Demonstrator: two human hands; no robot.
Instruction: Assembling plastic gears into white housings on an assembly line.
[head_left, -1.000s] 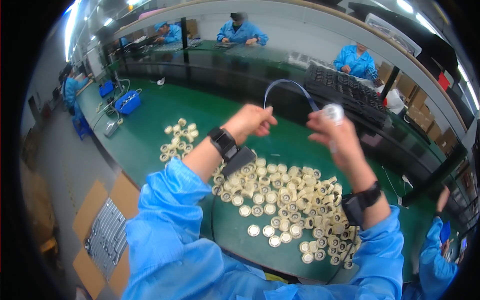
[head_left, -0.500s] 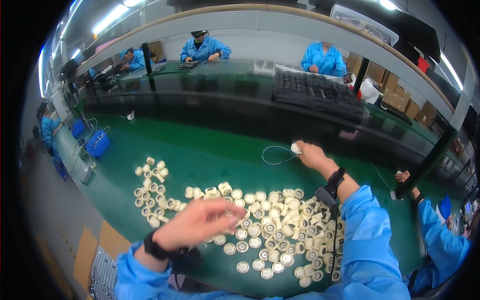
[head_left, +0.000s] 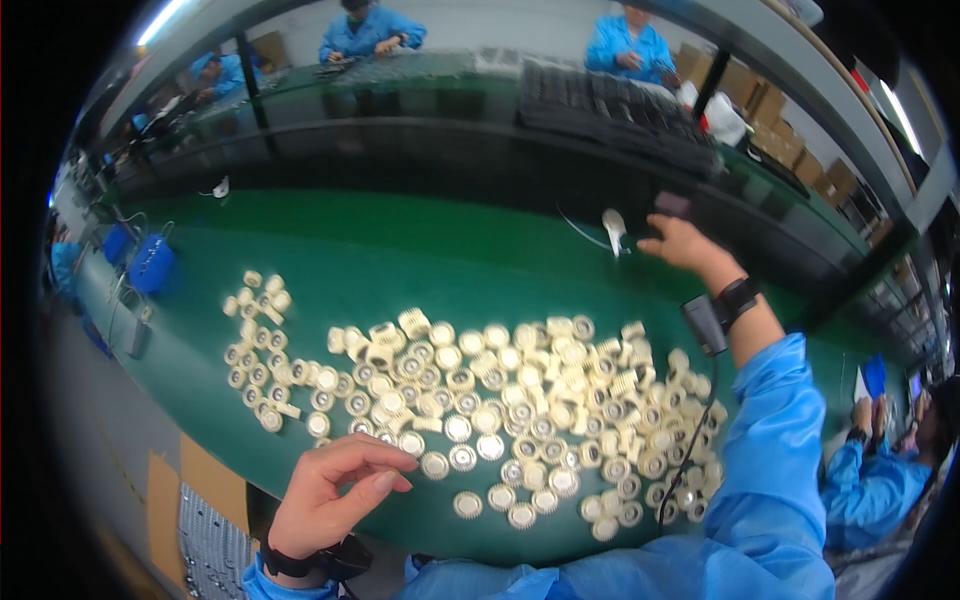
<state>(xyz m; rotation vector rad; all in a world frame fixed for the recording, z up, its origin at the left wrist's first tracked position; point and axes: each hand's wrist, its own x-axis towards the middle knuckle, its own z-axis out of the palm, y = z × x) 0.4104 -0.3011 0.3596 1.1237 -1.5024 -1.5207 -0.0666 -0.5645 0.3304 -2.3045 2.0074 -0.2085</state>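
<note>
Many cream caps [head_left: 458, 429] lay on the green surface [head_left: 400, 270], in a broad heap and in a small group at its left. Beyond the heap was the white piece [head_left: 614, 226] with its thin cord [head_left: 586, 230], just beside the fingertips of the right hand [head_left: 682, 243] but apart from them. Whether it rested on the surface or was in the air, I could not tell. The right hand was stretched out with its fingers spread, and I saw nothing in its grasp. The left hand [head_left: 335, 492] was near the close edge, loosely curled, with thumb and fingers apart and nothing visible between them.

In my judgement, the step in hand was the release of the white piece at the far side. The next move called for the right hand to keep clear of the cord, so that it would not drag the piece. If the left hand were to pick a cap, it would need only a short reach and a light pinch on one at the near border.
</note>
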